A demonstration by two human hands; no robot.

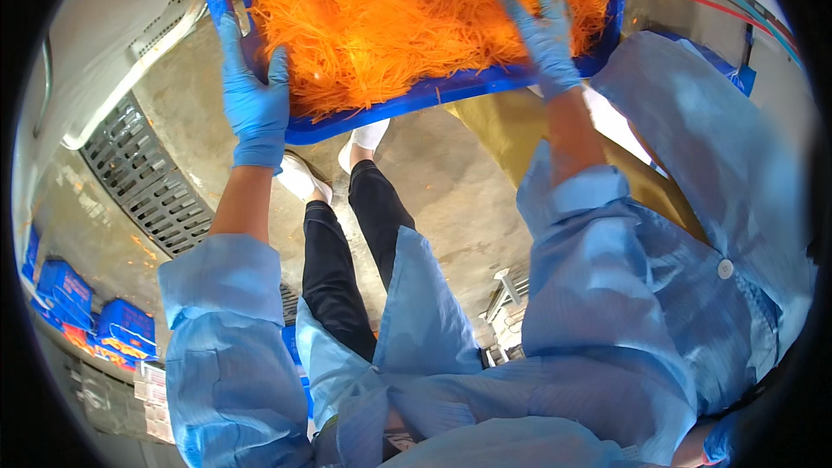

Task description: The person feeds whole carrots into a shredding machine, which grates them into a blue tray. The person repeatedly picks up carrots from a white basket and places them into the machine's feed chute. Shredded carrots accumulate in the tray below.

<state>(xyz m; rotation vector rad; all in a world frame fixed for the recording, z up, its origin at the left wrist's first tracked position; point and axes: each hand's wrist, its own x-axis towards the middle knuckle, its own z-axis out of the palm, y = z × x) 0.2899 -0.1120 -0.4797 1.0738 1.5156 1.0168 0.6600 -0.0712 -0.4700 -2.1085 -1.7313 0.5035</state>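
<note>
A blue plastic crate (416,92) heaped with shredded carrot (390,26) stands before me at the top of the view; its far side is cut off. My left hand (253,107), in a blue glove, grips the crate's left side by the handle opening, with the thumb inside the rim. Spread fingers of my gloved right hand (546,36) rest on or just above the carrot at the right, slightly blurred. The right wrist crosses the crate's near rim. What supports the crate is hidden.
A co-worker in a blue coat (715,156) stands close at my right. A white plastic tub (117,32) is at the left, beside a slotted floor drain grate (140,169). Small blue baskets (127,328) sit lower left. A red hose (708,3) runs at upper right.
</note>
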